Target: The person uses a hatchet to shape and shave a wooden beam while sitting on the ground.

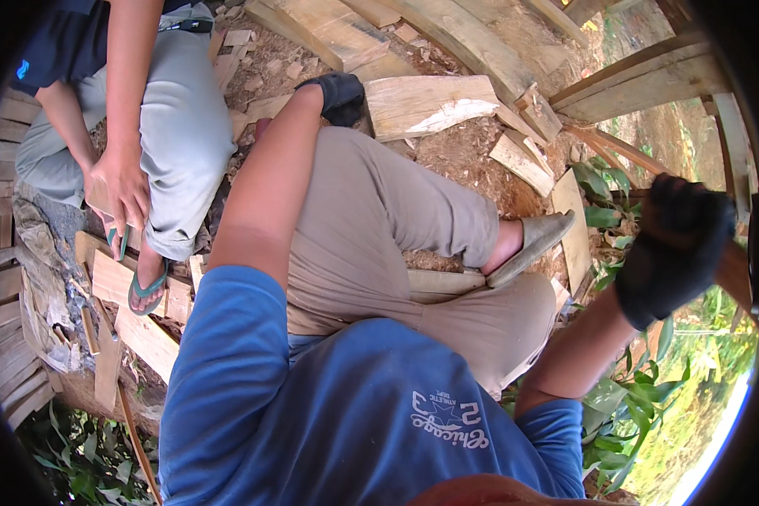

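Note:
My left hand, in a black glove, is closed at the end of a thick split piece of wood that has a pale, freshly cut edge. Some of those fingers are hidden behind the glove's back. Raised at the far right is my right hand, also gloved in black and bent into a fist. Brown wood shows beside this fist, but blur and shadow keep me from making out what it grips.
At the upper left sits another person, hands low near a sandalled foot. Planks lie at the back, with chips and offcuts on the dirt. Leafy plants grow at the right. Slatted wood borders the left.

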`<action>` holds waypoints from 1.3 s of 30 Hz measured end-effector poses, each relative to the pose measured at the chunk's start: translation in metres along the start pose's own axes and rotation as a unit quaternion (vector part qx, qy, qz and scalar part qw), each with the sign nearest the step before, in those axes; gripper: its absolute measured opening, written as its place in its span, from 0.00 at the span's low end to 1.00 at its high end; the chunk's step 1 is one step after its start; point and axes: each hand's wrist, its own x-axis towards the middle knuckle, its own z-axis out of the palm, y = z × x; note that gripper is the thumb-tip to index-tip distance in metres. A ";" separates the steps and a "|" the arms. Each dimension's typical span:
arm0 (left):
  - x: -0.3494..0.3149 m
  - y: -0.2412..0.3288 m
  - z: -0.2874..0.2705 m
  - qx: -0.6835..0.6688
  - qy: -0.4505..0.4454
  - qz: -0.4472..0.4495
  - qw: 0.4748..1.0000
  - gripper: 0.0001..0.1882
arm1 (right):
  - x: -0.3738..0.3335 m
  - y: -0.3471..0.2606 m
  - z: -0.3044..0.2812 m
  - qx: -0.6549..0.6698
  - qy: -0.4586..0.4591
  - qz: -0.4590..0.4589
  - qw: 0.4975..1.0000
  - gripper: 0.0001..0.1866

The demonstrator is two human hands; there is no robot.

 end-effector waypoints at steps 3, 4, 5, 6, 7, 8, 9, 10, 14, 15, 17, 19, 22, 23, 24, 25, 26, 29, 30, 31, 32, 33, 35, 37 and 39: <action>0.002 0.007 0.006 -0.017 -0.007 -0.035 0.999 0.14 | -0.079 0.177 -0.039 -0.418 0.077 0.127 0.896 0.16; 0.000 0.014 0.009 0.005 -0.011 -0.026 1.000 0.13 | -0.114 0.233 -0.051 -0.433 0.019 0.286 0.854 0.18; -0.001 0.020 0.012 0.023 -0.010 -0.017 1.000 0.13 | -0.136 0.258 -0.049 -0.315 -0.034 0.485 0.815 0.19; -0.003 0.020 0.013 0.039 -0.010 -0.014 0.999 0.12 | -0.145 0.265 -0.046 -0.263 -0.060 0.557 0.785 0.21; -0.004 0.013 0.013 0.024 -0.022 -0.030 0.999 0.13 | -0.148 0.256 -0.037 -0.311 -0.068 0.544 0.776 0.19; 0.000 0.009 0.006 0.005 -0.025 -0.039 0.999 0.14 | -0.133 0.242 -0.027 -0.360 -0.081 0.521 0.770 0.18; 0.003 0.005 -0.001 -0.014 -0.028 -0.047 0.998 0.14 | -0.123 0.235 -0.021 -0.408 -0.094 0.495 0.761 0.17; 0.008 0.000 0.002 -0.032 -0.043 -0.055 0.997 0.15 | -0.130 0.233 -0.027 -0.401 -0.080 0.490 0.770 0.16; 0.019 -0.007 0.003 0.049 -0.034 0.032 0.998 0.18 | -0.157 0.241 -0.045 -0.334 -0.045 0.467 0.817 0.15; 0.011 0.005 0.009 0.027 -0.030 0.016 0.999 0.18 | -0.159 0.237 -0.050 -0.330 -0.043 0.482 0.811 0.15; 0.002 0.011 0.017 -0.015 -0.031 -0.015 0.999 0.18 | -0.174 0.229 -0.051 -0.300 -0.029 0.514 0.803 0.16; 0.018 -0.005 0.007 -0.067 -0.034 -0.025 0.997 0.15 | -0.192 0.221 -0.048 -0.251 -0.011 0.541 0.803 0.17; 0.056 -0.065 -0.031 -0.119 -0.015 -0.049 0.992 0.19 | -0.205 0.209 -0.031 -0.249 -0.042 0.530 0.810 0.18; 0.036 -0.003 0.019 -0.052 -0.027 -0.026 0.998 0.22 | -0.208 0.207 -0.049 -0.181 0.015 0.564 0.805 0.17; 0.033 -0.020 0.001 -0.063 -0.037 -0.025 0.997 0.23 | -0.199 0.208 -0.052 -0.093 0.005 0.589 0.803 0.17; 0.035 -0.046 -0.019 -0.091 -0.051 0.008 0.994 0.22 | -0.192 0.211 -0.054 -0.003 -0.008 0.613 0.790 0.16; 0.034 -0.030 -0.006 -0.108 -0.094 0.049 0.989 0.22 | -0.190 0.214 -0.067 0.043 0.008 0.630 0.775 0.16; 0.018 -0.016 -0.011 -0.245 -0.156 -0.083 0.953 0.22 | -0.185 0.230 -0.083 0.135 0.009 0.653 0.745 0.15; 0.011 -0.020 -0.011 -0.275 -0.148 -0.102 0.944 0.23 | -0.186 0.233 -0.081 0.127 0.002 0.651 0.749 0.16; -0.004 0.010 0.012 -0.187 -0.157 -0.025 0.969 0.26 | -0.188 0.234 -0.089 0.115 0.016 0.643 0.757 0.16; -0.013 0.009 0.006 -0.183 -0.161 -0.024 0.969 0.27 | -0.188 0.234 -0.084 0.119 0.008 0.644 0.756 0.16; -0.017 0.010 0.002 -0.177 -0.171 -0.022 0.969 0.29 | -0.186 0.232 -0.082 0.119 0.004 0.642 0.757 0.17; -0.018 -0.011 -0.030 -0.274 -0.190 -0.080 0.939 0.32 | -0.185 0.229 -0.073 0.124 -0.022 0.640 0.758 0.17; -0.027 0.010 -0.006 -0.239 -0.166 -0.049 0.955 0.34 | -0.186 0.229 -0.076 0.116 -0.013 0.631 0.767 0.17; -0.055 0.052 0.022 -0.251 -0.182 -0.106 0.945 0.38 | -0.187 0.226 -0.081 0.122 0.007 0.623 0.773 0.17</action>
